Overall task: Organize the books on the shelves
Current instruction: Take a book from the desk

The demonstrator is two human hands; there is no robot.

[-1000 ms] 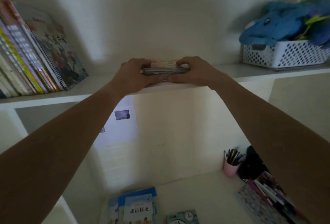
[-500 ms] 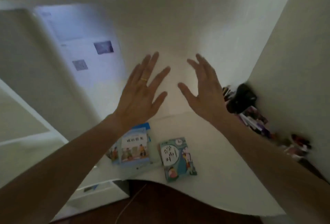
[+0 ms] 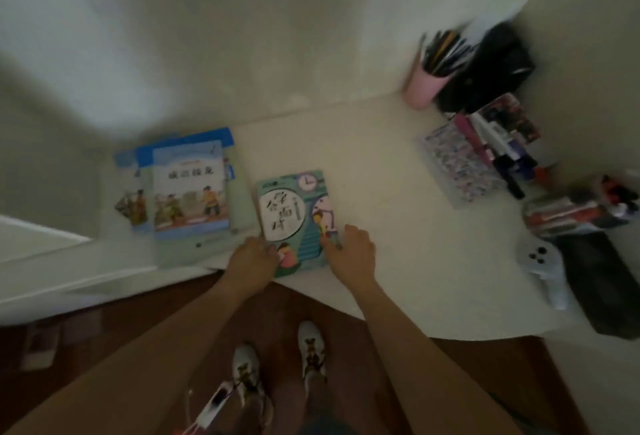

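Two hands at near corners of thin teal-green paperback with clock illustration (image 3: pixel 294 220), flat on cream-white desk top (image 3: pixel 398 226), just right of blue-bordered stack of picture books (image 3: pixel 188 188): left hand (image 3: pixel 251 258) curled at near-left corner, right hand (image 3: pixel 353 252) at near-right edge, true pinch not confirmable through blur. Best to slide near edge past desk front, get thumbs above and fingers beneath, lift level. Keep clear of stack alongside; grip both sides evenly before raising toward shelf.

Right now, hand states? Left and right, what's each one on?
Left hand: grips the lower left edge of the teal clock-cover book.
Right hand: grips the same book's lower right edge. The book lies flat on the desk.
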